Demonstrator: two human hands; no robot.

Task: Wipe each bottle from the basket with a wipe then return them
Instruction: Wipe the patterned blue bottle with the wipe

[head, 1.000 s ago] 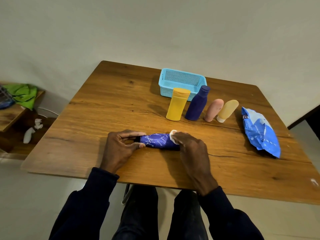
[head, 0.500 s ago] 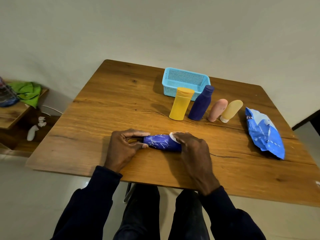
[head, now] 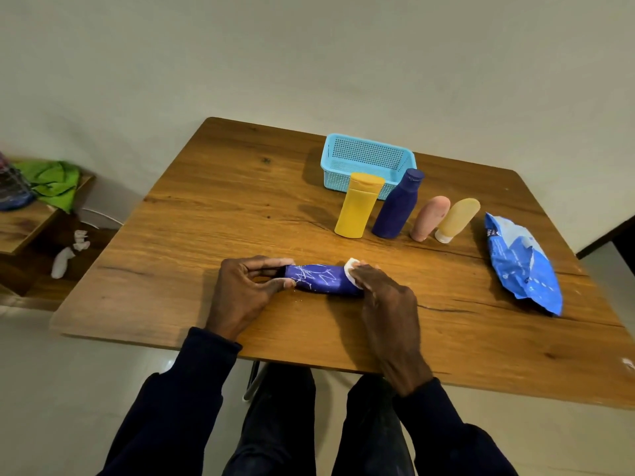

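Blue basket (head: 367, 163) at the back looks empty, four bottles (head: 397, 206) lined up in front of it. Left hand (head: 245, 293) grips the cap end of a purple bottle (head: 319, 279) lying on the table (head: 213, 207); right hand (head: 385, 300) presses a wipe (head: 351, 269) on its other end.

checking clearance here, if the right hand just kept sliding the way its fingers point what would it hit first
The right hand points up-left along the table, so its fingers are already against the wipe and the lying blue bottle. Past those the table looks free, though depth is hard to judge.
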